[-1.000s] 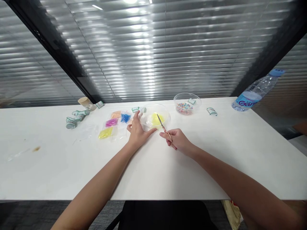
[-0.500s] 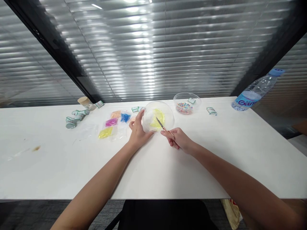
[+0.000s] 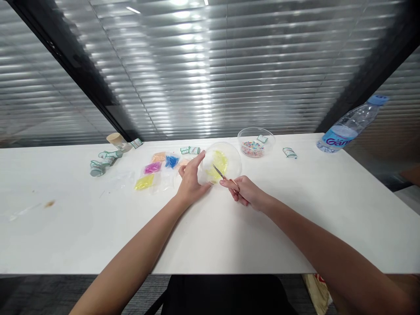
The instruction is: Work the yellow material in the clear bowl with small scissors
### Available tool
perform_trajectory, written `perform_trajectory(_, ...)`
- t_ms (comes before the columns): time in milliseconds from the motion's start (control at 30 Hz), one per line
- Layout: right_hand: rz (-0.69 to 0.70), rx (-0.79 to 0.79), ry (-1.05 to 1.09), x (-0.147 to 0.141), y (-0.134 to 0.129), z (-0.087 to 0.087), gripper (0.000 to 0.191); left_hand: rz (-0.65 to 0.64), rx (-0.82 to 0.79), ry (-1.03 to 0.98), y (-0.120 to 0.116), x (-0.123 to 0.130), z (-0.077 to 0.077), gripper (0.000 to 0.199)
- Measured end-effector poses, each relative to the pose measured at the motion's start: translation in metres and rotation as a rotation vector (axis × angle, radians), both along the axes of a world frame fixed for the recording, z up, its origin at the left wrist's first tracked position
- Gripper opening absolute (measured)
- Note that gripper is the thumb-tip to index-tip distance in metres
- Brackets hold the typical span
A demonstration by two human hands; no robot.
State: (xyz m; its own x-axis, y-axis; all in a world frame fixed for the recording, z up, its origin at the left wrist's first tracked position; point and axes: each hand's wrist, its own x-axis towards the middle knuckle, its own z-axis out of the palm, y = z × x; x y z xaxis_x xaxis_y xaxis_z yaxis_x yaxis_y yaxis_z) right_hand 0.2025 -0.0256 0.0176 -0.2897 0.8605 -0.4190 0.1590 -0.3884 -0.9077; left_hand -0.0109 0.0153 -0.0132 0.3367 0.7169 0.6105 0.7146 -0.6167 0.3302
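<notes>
A clear plastic bowl [image 3: 236, 159] with a thin layer of yellow material [image 3: 219, 161] inside stands on the white table. My left hand [image 3: 192, 179] grips its left side, thumb at the near rim and fingers at the far side. In my right hand [image 3: 244, 191] is a small pair of scissors [image 3: 221, 174] with copper-coloured handles. Their blades point up and left over the bowl, and the tips look nearly together. Whether the tips touch the yellow material, I cannot tell.
Left of the bowl lie small bags: yellow [image 3: 144, 181], magenta [image 3: 152, 167], blue [image 3: 171, 161] and orange. Behind right stands another clear bowl [image 3: 256, 131] with multicoloured beads. A water bottle [image 3: 341, 133] stands far right. Rolled green-and-white packets [image 3: 289, 152] and a corked jar [image 3: 117, 141] lie near the blinds.
The bowl with the yellow material has shifted slightly right and nearer, and the fingers of my left hand moved right with it. My right hand and the scissors have hardly moved.
</notes>
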Motion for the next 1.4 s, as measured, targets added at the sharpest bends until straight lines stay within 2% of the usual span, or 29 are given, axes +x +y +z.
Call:
perform_trajectory(600,0.011,-0.025,-0.058,-0.001,0.001,0.001,0.059,-0.068,0.069,0.069,-0.005,0.001,0.007,0.079)
perform_trajectory(1067,0.031,-0.014,-0.090,-0.001,-0.001,0.004,0.059,-0.088,0.104,0.042,-0.004,0.001,0.008,0.083)
perform_trajectory(1200,0.054,0.033,-0.086,-0.002,-0.002,0.001,0.057,-0.049,0.084,0.045,-0.005,0.002,0.008,0.088)
perform_trajectory(1400,0.054,0.195,-0.088,-0.006,-0.006,-0.008,0.052,0.099,-0.061,0.007,-0.006,0.002,0.008,0.094)
